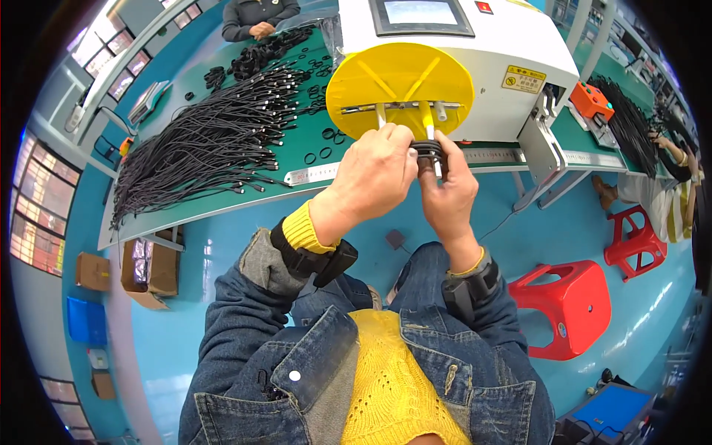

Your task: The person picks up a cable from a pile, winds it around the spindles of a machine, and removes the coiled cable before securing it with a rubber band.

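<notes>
Between my two hands is a small coil of black cable [426, 148], with light connector ends showing below it. My left hand [371, 174] has its fingers closed at the coil's left side. On the right side, my right hand [451, 185] pinches the coil between thumb and fingers. Just beyond them is a round yellow disc [400, 70] on a white machine [497, 55], with a slotted metal bar and upright pegs, one white [380, 115] and one yellow and white [426, 119]. The coil is close in front of the pegs; whether it touches them I cannot tell.
Loose black cables [215, 133] lie heaped on the green table at left, near small black rings [326, 152]. A metal ruler [315, 174] runs along the front edge. An orange button box [591, 100] stands right. Red stools [567, 308] are on the floor. Another person [259, 18] sits across.
</notes>
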Motion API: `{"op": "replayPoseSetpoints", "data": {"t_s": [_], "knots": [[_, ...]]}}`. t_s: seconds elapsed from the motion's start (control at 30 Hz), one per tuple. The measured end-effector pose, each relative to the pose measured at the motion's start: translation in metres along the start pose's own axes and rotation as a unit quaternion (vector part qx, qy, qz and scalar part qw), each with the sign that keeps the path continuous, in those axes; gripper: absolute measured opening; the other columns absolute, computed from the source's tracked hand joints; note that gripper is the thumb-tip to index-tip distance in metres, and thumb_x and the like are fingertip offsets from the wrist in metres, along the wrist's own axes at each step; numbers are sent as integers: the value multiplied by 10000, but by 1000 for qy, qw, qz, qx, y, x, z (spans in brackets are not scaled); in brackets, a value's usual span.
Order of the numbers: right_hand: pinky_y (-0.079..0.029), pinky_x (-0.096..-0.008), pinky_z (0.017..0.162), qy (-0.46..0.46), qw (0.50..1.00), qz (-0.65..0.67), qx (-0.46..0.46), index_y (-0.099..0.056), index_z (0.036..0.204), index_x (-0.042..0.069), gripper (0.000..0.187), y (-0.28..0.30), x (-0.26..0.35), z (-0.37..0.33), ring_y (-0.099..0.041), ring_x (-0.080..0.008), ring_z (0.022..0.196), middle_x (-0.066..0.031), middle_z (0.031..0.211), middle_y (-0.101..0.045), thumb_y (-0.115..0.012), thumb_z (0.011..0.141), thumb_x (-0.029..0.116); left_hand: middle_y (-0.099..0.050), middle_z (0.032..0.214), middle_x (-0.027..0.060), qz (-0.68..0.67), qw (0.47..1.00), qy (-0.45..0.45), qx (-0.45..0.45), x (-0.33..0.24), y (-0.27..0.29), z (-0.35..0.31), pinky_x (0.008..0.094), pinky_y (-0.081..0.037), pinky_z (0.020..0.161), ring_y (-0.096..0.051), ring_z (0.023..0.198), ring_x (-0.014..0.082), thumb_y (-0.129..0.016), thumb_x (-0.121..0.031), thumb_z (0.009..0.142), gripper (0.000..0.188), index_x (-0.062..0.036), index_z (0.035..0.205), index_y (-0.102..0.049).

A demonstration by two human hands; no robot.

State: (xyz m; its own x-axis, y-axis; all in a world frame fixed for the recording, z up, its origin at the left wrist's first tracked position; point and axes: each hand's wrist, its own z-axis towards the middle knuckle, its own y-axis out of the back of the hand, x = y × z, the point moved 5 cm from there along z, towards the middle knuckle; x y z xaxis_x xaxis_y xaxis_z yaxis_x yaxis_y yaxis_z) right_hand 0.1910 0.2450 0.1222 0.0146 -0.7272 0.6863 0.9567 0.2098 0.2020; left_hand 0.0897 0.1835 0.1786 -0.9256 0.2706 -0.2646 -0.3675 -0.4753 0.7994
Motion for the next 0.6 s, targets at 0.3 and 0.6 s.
{"op": "replayPoseSetpoints", "data": {"t_s": [0.3,0.6], "knots": [[-481,-362,591,-10,988,-126,-89,-509,1000,5,266,2,23,-7,-602,-340,691,-187,803,-592,-596,770,106,-510,711,168,13,999,-17,36,-7,3,-3,422,-466,542,-560,609,368,-528,-172,800,194,-6,823,-430],[-455,-400,462,16,972,-228,55,-452,939,7,252,2,45,-67,-583,-345,569,-187,635,-560,-588,731,47,-537,752,192,7,991,59,119,-35,-12,-76,396,-457,536,-563,630,356,-522,-205,836,211,-13,839,-435]]}}
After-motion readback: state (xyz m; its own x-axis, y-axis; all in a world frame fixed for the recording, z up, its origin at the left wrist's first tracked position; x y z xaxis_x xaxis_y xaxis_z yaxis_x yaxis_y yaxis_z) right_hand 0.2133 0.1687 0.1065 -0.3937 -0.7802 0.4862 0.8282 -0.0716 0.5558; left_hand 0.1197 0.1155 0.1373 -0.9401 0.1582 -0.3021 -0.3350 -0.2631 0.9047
